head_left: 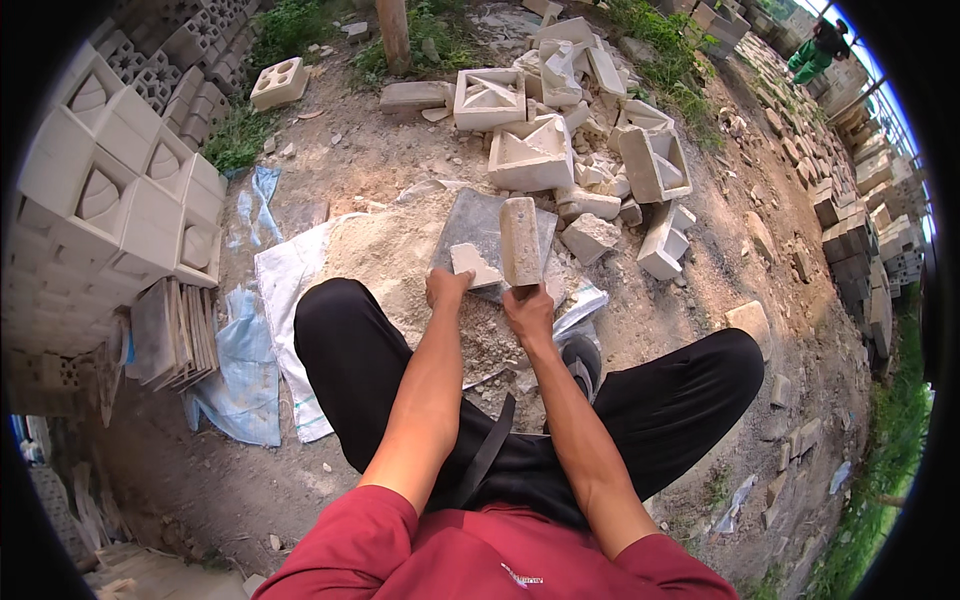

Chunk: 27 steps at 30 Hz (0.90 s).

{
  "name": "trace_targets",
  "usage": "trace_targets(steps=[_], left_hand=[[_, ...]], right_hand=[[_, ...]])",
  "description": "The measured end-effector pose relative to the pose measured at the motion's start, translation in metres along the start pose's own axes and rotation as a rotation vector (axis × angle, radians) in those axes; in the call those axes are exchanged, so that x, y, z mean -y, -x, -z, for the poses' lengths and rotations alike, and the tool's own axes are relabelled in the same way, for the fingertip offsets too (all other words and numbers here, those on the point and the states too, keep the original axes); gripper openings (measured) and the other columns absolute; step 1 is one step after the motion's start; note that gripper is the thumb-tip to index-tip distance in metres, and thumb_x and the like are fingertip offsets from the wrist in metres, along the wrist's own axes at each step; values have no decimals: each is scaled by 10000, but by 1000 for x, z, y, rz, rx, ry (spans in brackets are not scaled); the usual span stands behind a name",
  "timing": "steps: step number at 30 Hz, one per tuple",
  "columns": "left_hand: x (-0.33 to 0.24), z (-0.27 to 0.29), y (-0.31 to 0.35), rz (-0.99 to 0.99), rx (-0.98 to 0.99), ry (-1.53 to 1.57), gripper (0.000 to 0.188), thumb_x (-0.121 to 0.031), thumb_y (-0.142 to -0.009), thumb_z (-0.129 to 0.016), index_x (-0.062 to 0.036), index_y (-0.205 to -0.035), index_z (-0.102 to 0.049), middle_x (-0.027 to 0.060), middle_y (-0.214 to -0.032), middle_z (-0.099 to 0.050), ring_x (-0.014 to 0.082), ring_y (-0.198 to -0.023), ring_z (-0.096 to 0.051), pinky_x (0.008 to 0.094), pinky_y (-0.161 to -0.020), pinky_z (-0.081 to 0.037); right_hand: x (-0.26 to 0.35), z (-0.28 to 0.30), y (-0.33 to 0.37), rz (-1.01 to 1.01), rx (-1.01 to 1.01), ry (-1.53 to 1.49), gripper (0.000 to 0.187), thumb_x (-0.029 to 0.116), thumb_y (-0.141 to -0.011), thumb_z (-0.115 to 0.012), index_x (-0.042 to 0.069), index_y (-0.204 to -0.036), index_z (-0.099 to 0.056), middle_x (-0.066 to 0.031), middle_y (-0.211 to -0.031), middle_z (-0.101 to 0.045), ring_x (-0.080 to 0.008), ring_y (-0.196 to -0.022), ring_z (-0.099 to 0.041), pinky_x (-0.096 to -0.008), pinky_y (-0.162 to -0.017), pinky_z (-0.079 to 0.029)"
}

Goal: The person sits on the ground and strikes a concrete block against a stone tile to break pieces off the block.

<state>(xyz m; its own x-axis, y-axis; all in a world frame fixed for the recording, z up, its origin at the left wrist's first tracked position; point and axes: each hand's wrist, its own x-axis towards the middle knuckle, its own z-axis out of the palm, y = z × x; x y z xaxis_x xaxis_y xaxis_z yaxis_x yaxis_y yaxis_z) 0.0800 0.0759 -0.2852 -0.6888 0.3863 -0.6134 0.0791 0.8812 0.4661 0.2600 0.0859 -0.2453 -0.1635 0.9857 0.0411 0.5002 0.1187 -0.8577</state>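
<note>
Between my legs lies a flat dark grey slab point(462, 222) on the ground. My left hand point(447, 287) is closed around the lower left end of a broken, pale block piece point(474, 264), which is over the slab. My right hand point(530, 313) grips the short handle of a mallet with a long, worn, tan head point(520, 240). The mallet head is just right of the block piece, over the slab's right part. Whether it touches the slab I cannot tell. Pale crushed powder point(375, 248) spreads to the slab's left, partly on a white woven sheet point(285, 270).
Broken cream blocks point(530, 155) are heaped beyond the slab. Stacked patterned blocks point(130, 190) stand at the left, above thin leaning boards point(190, 335). A wooden post point(394, 38) rises at the far side. A person in green trousers point(808, 62) is far right.
</note>
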Motion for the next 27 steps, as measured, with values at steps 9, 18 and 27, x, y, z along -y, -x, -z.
trace_targets(steps=[9, 18, 27], left_hand=[[-8, -12, 22, -116, -178, -65, 577, -395, -687, -804, -17, -1081, -614, 184, -1125, -631, 346, -1046, -621, 455, -872, -508], [-14, -6, 26, -90, -95, -75, 555, -396, -708, -786, -14, -1082, -637, 201, -1132, -641, 344, -1053, -625, 445, -872, -508], [-16, -7, 26, -82, -91, -87, 535, -382, -697, -800, 0, -1042, -657, 199, -1098, -659, 352, -1019, -641, 446, -857, -514]], right_hand=[[-37, 6, 2, -164, 131, 114, 533, 328, -705, -723, -60, -1035, -568, -279, -906, -655, -437, -911, -630, -456, -796, -513], [-31, 21, -7, -173, 279, 264, 551, 327, -708, -730, -50, -1064, -542, -271, -893, -654, -438, -893, -629, -484, -780, -506], [-38, 15, 1, -197, 255, 307, 552, 333, -690, -735, -53, -1042, -557, -279, -946, -649, -436, -940, -621, -475, -823, -502]])
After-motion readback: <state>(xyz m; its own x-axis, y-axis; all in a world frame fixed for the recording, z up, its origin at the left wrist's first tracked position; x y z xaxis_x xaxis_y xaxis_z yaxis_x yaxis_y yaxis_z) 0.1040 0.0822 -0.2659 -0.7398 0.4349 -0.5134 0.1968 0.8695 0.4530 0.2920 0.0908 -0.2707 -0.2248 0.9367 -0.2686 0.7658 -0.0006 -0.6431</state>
